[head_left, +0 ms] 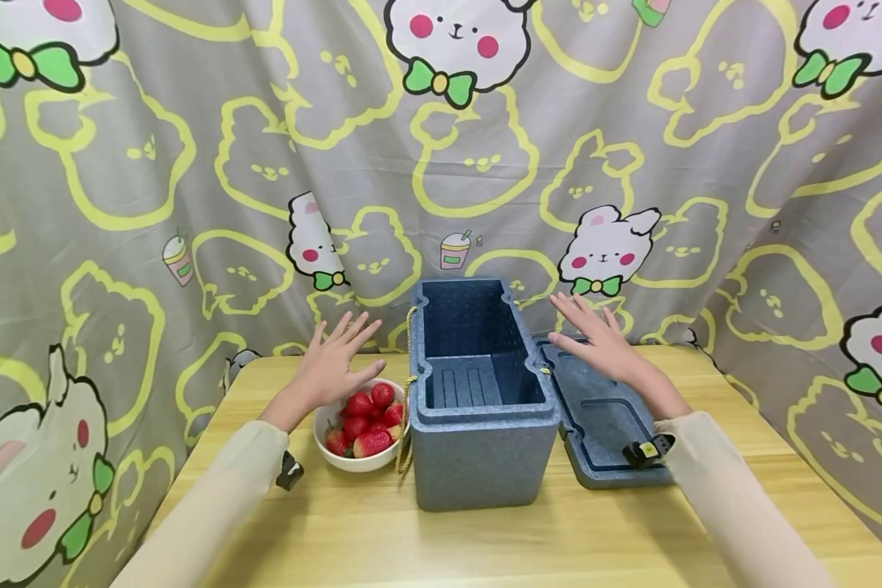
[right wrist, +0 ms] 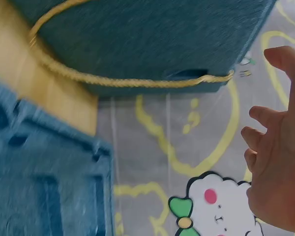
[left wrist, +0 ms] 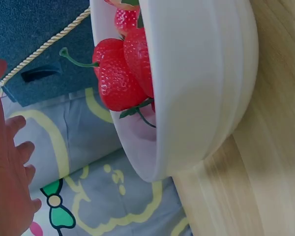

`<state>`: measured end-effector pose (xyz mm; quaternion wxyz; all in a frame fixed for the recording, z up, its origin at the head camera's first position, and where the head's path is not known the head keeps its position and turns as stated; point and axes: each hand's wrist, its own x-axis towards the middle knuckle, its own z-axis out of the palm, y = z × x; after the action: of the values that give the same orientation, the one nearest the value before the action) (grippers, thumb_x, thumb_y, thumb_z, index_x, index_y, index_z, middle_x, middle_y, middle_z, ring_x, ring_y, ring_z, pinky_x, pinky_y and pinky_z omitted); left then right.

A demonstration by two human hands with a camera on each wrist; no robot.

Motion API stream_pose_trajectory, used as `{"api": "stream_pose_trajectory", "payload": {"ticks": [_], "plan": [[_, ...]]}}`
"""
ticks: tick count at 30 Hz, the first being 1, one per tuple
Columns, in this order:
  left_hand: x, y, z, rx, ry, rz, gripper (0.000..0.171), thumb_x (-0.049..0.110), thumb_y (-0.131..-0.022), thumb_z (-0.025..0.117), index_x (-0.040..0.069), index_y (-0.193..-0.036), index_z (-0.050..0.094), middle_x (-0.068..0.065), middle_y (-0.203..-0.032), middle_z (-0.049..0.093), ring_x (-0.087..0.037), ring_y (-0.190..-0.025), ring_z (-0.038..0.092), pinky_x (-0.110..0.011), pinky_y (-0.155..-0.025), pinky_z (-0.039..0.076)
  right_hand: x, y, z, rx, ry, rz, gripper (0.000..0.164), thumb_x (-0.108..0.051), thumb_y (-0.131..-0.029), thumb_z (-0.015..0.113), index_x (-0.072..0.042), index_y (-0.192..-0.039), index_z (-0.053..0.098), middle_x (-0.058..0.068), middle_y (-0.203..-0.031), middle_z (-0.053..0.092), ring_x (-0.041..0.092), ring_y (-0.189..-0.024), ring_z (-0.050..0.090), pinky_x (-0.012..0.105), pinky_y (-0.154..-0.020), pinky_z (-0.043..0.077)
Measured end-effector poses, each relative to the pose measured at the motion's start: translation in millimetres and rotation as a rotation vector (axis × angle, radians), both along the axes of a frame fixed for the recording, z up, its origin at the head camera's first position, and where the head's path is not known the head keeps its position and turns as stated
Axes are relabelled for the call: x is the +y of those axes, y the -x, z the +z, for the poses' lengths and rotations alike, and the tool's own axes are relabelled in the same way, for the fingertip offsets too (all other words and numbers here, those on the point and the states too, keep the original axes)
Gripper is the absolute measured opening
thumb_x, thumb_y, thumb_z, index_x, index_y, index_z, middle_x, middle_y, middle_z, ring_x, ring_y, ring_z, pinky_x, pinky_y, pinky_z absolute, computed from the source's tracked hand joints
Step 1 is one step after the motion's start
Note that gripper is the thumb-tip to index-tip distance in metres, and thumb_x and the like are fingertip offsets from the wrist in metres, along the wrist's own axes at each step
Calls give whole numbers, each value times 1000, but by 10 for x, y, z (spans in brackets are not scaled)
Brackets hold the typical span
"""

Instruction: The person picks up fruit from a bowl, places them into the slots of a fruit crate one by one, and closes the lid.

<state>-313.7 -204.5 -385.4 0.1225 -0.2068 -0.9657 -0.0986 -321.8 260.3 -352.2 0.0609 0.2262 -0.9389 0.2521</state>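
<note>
A deep blue-grey foam box stands uncovered on the table, its inside visible and bare from the head view. Twisted gold rope handles run along its sides, one rope showing in the right wrist view. To its left is a white bowl of red strawberries, some with green stems. My left hand hovers over the bowl's far edge with fingers spread, holding nothing. On the other side, my right hand is raised above the box's lid, fingers extended and nothing in them. The lid lies flat.
A light wood table carries everything. Behind it and at both sides hangs a grey curtain with yellow outlines and white cartoon animals. Dark straps with small devices are worn at both wrists.
</note>
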Motion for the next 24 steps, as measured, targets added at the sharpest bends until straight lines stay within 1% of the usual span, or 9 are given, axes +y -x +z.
{"api": "stream_pose_trajectory", "payload": {"ticks": [5, 9, 11, 15, 19, 21, 24], "plan": [[-34, -14, -41, -10, -33, -37, 76, 58, -97, 52, 21, -161, 32, -11, -168, 27, -40, -157, 18, -68, -122, 4, -91, -40, 74, 14, 103, 78, 70, -42, -105, 51, -27, -164, 17, 3, -172, 13, 30, -160, -1, 65, -120, -13], [-53, -24, -80, -11, -62, -77, 74, 55, -97, 55, 20, -159, 36, -11, -167, 30, -38, -157, 21, -66, -123, 4, -204, -103, 131, 57, 152, 138, 67, -37, -104, 54, -31, -163, 22, 0, -171, 20, 29, -161, 3, 63, -122, -11], [-57, -31, -103, -8, -67, -97, 73, 53, -97, 57, 19, -158, 38, -11, -166, 33, -37, -156, 23, -66, -123, 6, -262, -142, 156, 79, 164, 166, 67, -35, -104, 56, -31, -163, 24, 2, -170, 23, 29, -160, 6, 63, -122, -10], [-56, -55, -151, 7, -49, -134, 71, 50, -94, 63, 17, -154, 45, -11, -161, 41, -38, -152, 32, -68, -121, 12, -360, -217, 183, 95, 166, 204, 66, -32, -103, 57, -27, -162, 29, 4, -169, 26, 30, -160, 8, 62, -123, -10], [-44, -81, -196, 23, -34, -163, 69, 46, -88, 70, 16, -148, 53, -11, -153, 53, -36, -148, 40, -67, -121, 15, -431, -260, 186, 110, 165, 231, 65, -31, -102, 59, -22, -161, 33, 7, -168, 30, 33, -159, 11, 64, -122, -9], [-35, -89, -222, 43, -19, -183, 67, 45, -86, 74, 15, -144, 58, -11, -147, 58, -35, -145, 44, -66, -121, 19, -455, -267, 177, 125, 164, 238, 64, -30, -102, 60, -20, -160, 35, 10, -166, 32, 35, -159, 13, 65, -122, -8], [-21, -102, -261, 83, 7, -218, 62, 44, -83, 77, 13, -134, 64, -9, -135, 65, -31, -135, 53, -65, -119, 24, -482, -265, 157, 144, 160, 246, 63, -30, -101, 62, -17, -158, 38, 13, -164, 35, 36, -158, 16, 65, -122, -7]]}}
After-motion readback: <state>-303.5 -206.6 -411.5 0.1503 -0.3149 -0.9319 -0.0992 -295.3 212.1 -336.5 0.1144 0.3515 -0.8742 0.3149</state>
